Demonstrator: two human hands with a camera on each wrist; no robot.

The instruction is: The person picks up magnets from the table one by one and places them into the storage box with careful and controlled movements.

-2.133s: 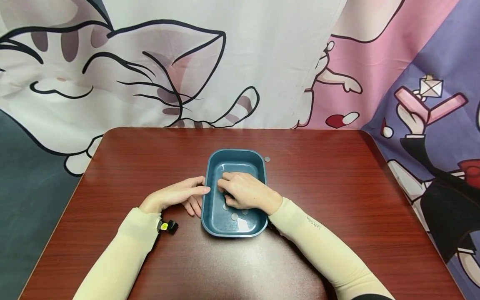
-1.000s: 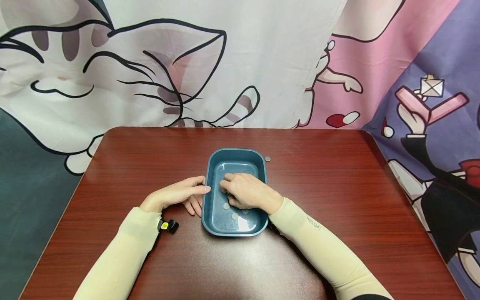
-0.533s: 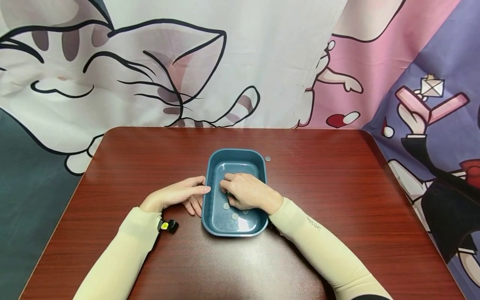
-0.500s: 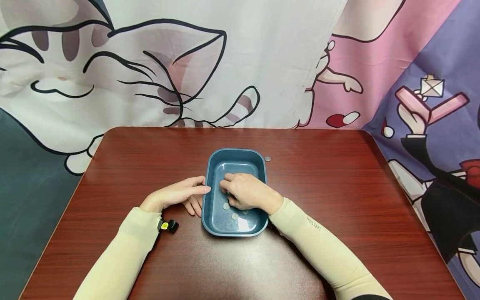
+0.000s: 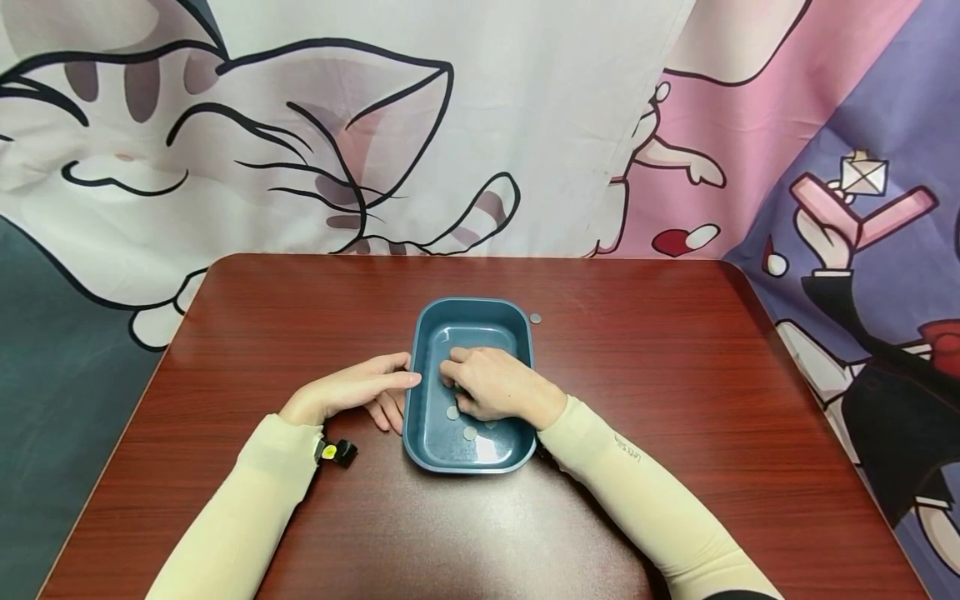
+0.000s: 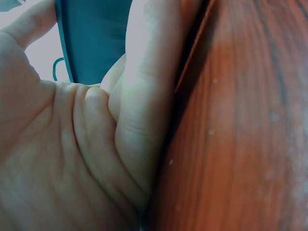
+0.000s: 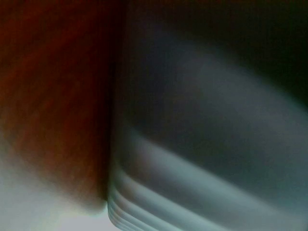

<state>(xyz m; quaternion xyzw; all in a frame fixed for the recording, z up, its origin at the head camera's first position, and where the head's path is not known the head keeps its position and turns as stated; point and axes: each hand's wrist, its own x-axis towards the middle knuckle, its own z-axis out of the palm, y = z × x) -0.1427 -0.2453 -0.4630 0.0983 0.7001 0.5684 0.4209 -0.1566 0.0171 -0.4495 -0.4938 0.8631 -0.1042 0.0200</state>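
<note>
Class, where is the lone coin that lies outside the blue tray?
In the head view, the coin lies on the table just off the far right corner of the blue tray, beyond the right hand.

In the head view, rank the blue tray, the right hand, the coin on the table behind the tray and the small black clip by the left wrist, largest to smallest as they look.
1. blue tray
2. right hand, inside the tray
3. small black clip
4. coin on the table; it lies farther from the camera than the clip, but looks plainly smaller.
</note>
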